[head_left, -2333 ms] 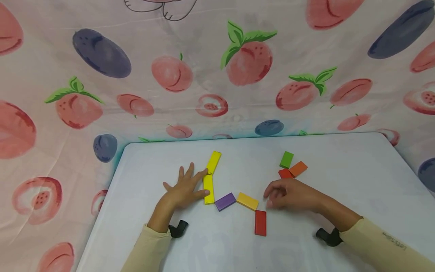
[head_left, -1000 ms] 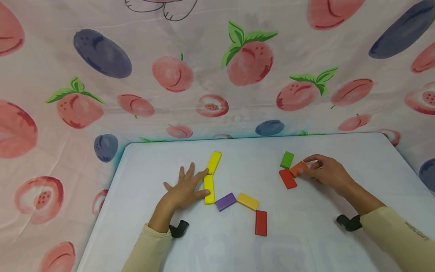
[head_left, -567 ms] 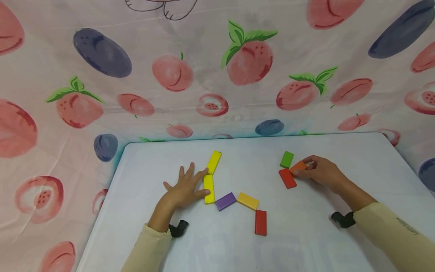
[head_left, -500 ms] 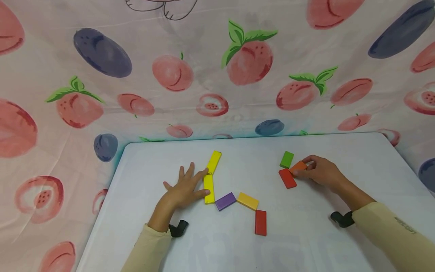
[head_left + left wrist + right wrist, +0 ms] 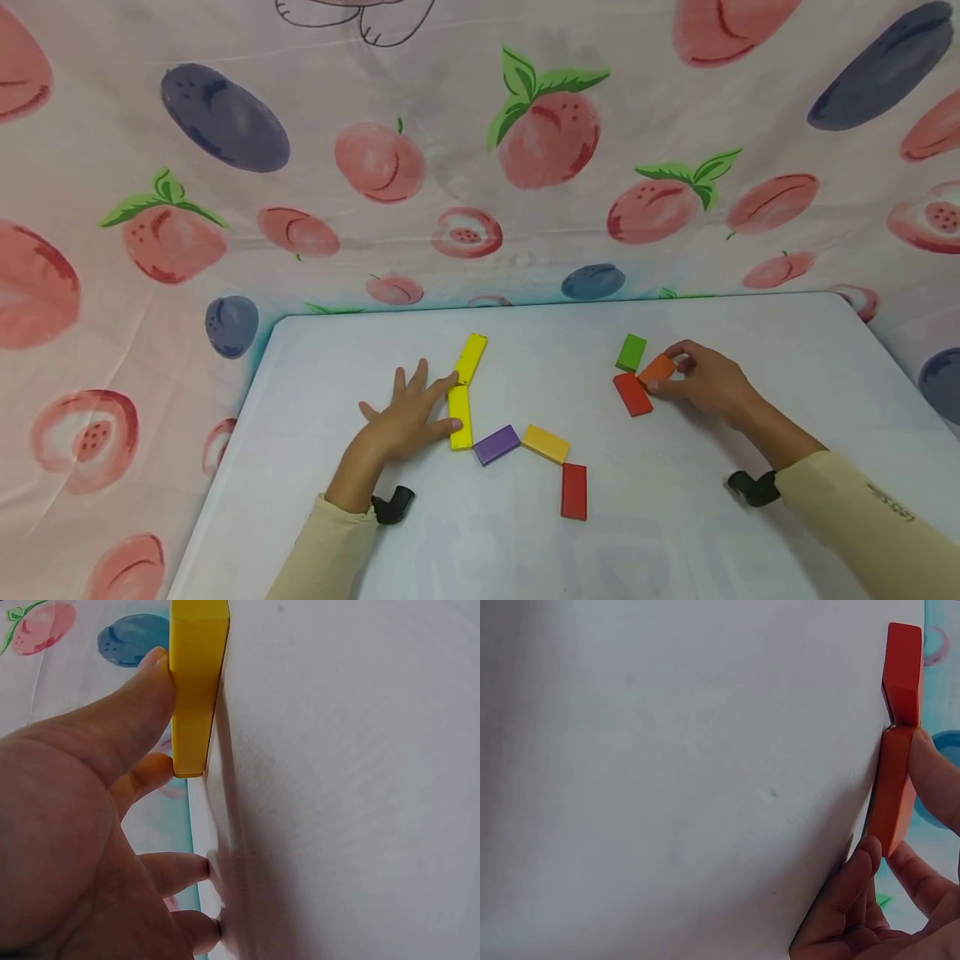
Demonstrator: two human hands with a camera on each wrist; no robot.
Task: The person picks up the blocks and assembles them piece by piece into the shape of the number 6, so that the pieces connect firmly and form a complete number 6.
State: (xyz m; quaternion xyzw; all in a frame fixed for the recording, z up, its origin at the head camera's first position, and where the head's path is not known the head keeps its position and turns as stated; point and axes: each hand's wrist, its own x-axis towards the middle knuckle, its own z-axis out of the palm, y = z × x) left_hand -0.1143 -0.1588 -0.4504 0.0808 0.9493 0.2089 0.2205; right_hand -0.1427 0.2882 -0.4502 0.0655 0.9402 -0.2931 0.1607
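In the head view my left hand (image 5: 405,421) lies with fingers spread beside two yellow blocks, set end to end. Its thumb rests on the nearer yellow block (image 5: 461,407) and its index finger touches near the joint with the farther yellow block (image 5: 471,357). The left wrist view shows the thumb against a yellow block (image 5: 196,690). On the right, my right hand (image 5: 708,379) pinches an orange block (image 5: 657,367) between thumb and fingers. That block meets a red block (image 5: 632,394) and a green block (image 5: 631,352) at their corners; the right wrist view shows its end against the red block (image 5: 904,671).
A purple block (image 5: 497,445), an amber block (image 5: 545,443) and another red block (image 5: 573,492) continue the chain from the yellow ones. All lie flat on a white table (image 5: 420,558). Behind it hangs a fruit-patterned cloth (image 5: 450,167).
My right hand has moved from above the red block, away to the right, and taken hold of the orange block, which shifts very little. The left hand stays put.
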